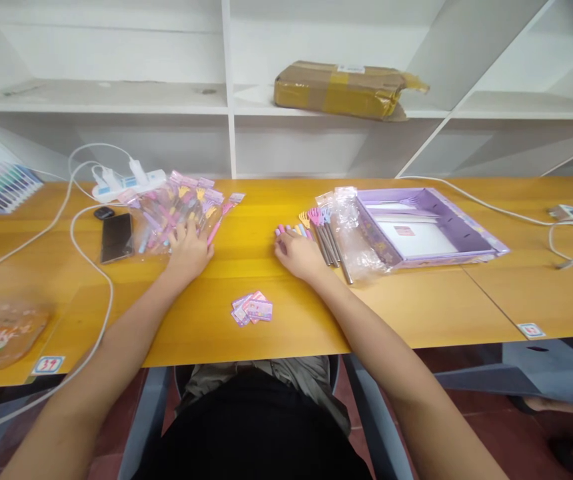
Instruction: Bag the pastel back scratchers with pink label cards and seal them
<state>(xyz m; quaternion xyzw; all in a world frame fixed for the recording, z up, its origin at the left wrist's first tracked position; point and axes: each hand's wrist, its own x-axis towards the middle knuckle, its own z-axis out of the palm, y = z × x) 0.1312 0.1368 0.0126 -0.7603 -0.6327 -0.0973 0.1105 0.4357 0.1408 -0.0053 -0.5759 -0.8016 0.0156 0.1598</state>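
Note:
My left hand [189, 252] rests with its fingers spread on a pile of small bagged items [159, 217] in pink, purple and yellow. My right hand [298, 255] lies on the table with fingers bent over several short pastel sticks [302, 231]; whether it grips them is hidden. Just right of it are several metal rods with small hand-shaped heads [327, 237] in yellow, pink, purple and blue. Clear plastic bags [359, 243] lie beside these rods. A few small printed cards [252, 309] overlap on the table between my forearms.
A purple open box [471, 250] stands at the right. At the left are a black phone [116, 238], a power strip [129, 185], white cables and an orange bag [4, 333]. A taped parcel [339, 90] sits on the shelf behind the table [296, 333].

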